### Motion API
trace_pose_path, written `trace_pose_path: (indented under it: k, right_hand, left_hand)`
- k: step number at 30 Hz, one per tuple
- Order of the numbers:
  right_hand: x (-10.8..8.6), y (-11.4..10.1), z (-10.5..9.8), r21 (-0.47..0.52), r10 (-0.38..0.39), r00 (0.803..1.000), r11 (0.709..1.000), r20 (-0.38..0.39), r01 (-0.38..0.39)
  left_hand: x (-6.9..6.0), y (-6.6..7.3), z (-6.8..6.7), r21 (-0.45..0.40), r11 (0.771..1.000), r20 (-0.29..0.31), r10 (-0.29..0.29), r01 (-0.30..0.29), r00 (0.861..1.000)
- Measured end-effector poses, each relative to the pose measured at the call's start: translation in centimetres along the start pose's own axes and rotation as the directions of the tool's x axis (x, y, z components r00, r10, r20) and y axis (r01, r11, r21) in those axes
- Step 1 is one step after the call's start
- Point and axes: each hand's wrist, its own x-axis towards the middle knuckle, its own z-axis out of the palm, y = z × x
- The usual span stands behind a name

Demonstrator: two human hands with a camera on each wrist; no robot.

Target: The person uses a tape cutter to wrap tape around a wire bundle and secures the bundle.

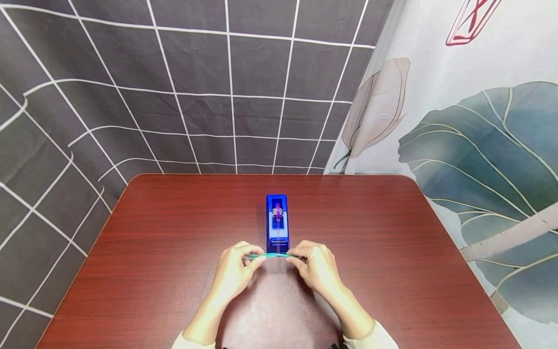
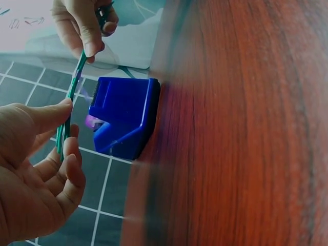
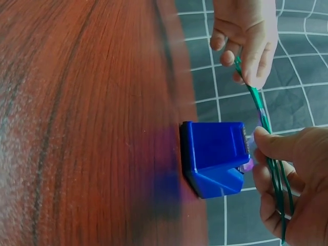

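Both hands hold a thin bundle of green strands level across the front end of a blue tape dispenser. My left hand pinches the bundle's left part between thumb and fingers. At its right part, my right hand does the same. Loose strand ends run down past the right fingers in the right wrist view. Between the hands, a bit of purple tape lies against the strands, close to the dispenser's toothed cutter. What exactly the strands are, I cannot tell.
The dispenser stands on a reddish-brown wooden table, with a small purple tape roll inside. Behind the table hangs a dark grey cloth with a white grid. A white curtain with leaf prints hangs at the right.
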Motion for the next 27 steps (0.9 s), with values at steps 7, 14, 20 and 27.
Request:
trace_pose_path:
  k: [7, 14, 20, 27]
  right_hand:
    - [0.01, 0.17, 0.18, 0.032, -0.033, 0.999, 0.999, -0.041, 0.035]
    - [0.12, 0.29, 0.3, 0.018, -0.092, 0.993, 0.995, -0.069, 0.094]
    - [0.03, 0.2, 0.11, -0.049, -0.08, 0.997, 0.996, -0.016, 0.079]
    - [0.11, 0.1, -0.17, -0.079, -0.023, 0.995, 0.996, 0.096, 0.031]
  left_hand:
    - [0.14, -0.34, 0.13, -0.023, 1.0, 0.007, 0.009, -0.009, 1.0]
    - [0.43, -0.21, 0.26, -0.097, 0.995, 0.103, -0.006, 0.016, 0.995]
    - [0.66, -0.08, 0.48, -0.084, 0.996, 0.066, 0.027, -0.021, 0.997]
    - [0.61, -0.36, 0.69, -0.07, 0.996, 0.044, 0.051, -0.048, 0.998]
